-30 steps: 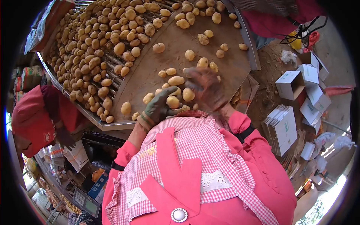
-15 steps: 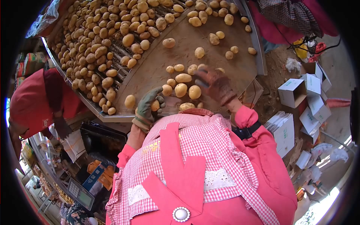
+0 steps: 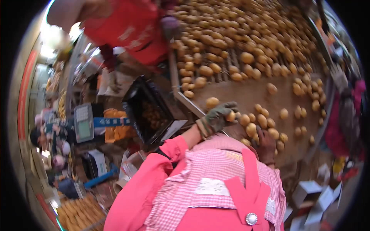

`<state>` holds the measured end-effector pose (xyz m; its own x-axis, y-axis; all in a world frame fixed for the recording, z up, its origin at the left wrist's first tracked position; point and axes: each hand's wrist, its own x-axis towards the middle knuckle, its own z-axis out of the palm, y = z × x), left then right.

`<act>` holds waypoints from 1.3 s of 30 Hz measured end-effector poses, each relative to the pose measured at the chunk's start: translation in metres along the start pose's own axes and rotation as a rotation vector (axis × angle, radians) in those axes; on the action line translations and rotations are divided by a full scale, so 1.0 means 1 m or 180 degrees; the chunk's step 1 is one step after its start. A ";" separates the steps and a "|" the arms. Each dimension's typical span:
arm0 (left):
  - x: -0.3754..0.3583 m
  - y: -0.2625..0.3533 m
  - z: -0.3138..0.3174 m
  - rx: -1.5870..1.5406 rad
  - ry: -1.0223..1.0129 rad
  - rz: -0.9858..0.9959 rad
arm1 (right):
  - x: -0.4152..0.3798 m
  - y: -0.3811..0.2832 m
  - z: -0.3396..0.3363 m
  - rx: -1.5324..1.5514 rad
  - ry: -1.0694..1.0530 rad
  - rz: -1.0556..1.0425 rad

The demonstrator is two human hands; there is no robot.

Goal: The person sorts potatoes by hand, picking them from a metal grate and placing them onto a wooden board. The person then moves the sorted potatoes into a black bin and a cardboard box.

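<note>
A: Where's the left hand (image 3: 219, 118)?
B: Over the near edge of the brown counter (image 3: 239, 91), gloved, fingers curled around a small potato (image 3: 230, 116).
A: Take that hand as the clock's centre. The right hand (image 3: 266, 145)?
B: At 4 o'clock, in a dark glove, up against the loose potatoes (image 3: 262, 121). It's blurred and partly hidden, so I can't tell how far open it is or whether it grips one.
A: And those potatoes?
B: On the counter at 3 o'clock, in a cluster between the hands and beyond. A lone potato (image 3: 212, 102) sits just beside the left hand at 11.
A: What's further out?
B: A potato heap (image 3: 247, 58) at 1 o'clock, a black-lined box (image 3: 135, 98) with potatoes inside at 9, a scale (image 3: 83, 123) past it, and a co-worker in red (image 3: 131, 34) between 10 and 11.
</note>
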<state>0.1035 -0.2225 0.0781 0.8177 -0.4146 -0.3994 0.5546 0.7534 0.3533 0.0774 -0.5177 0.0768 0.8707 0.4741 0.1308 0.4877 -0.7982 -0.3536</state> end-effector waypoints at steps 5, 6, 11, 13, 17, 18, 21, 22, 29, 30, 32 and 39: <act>-0.031 0.027 -0.029 -0.0368 0.0118 0.0864 | 0.012 0.008 0.020 -0.0764 -0.1083 0.0114; -0.046 0.034 -0.037 -0.0626 0.0161 0.1011 | 0.022 -0.003 0.011 -0.0651 -0.1080 0.0144; -0.114 0.053 -0.083 -0.1030 0.1450 0.2048 | 0.036 -0.018 0.008 -0.0309 -0.0993 0.0088; -0.150 0.060 -0.106 -0.1724 0.1662 0.2248 | 0.037 -0.018 0.007 -0.0321 -0.1064 0.0216; -0.225 0.060 -0.164 -0.2455 0.2674 0.2781 | 0.038 -0.018 0.008 -0.0107 -0.1003 0.0097; -0.246 0.055 -0.192 -0.2667 0.2660 0.2804 | 0.038 -0.020 0.008 -0.0123 -0.1025 0.0054; -0.321 0.049 -0.261 -0.2817 0.2593 0.3301 | 0.038 -0.024 0.007 -0.0132 -0.1035 0.0223; -0.343 0.067 -0.270 -0.2904 0.3444 0.3516 | 0.040 -0.027 0.005 -0.0135 -0.1043 0.0193; -0.424 0.145 -0.290 -0.2207 0.4477 0.4418 | 0.041 -0.045 -0.003 -0.0515 -0.1016 0.0293; -0.396 0.138 -0.300 0.0158 0.4641 0.3812 | 0.040 -0.040 -0.009 -0.0416 -0.1018 0.0291; -0.318 0.123 -0.282 0.3298 0.4200 0.2781 | 0.040 -0.029 -0.023 -0.0115 -0.0961 0.0344; -0.080 0.036 -0.044 0.2112 0.1236 0.0914 | 0.046 -0.007 0.010 0.1788 -0.0581 0.0354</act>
<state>0.0518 -0.1396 0.0856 0.8974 0.0465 -0.4388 0.4075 0.2942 0.8645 0.1136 -0.4868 0.0759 0.8654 0.4949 -0.0786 0.2431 -0.5517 -0.7979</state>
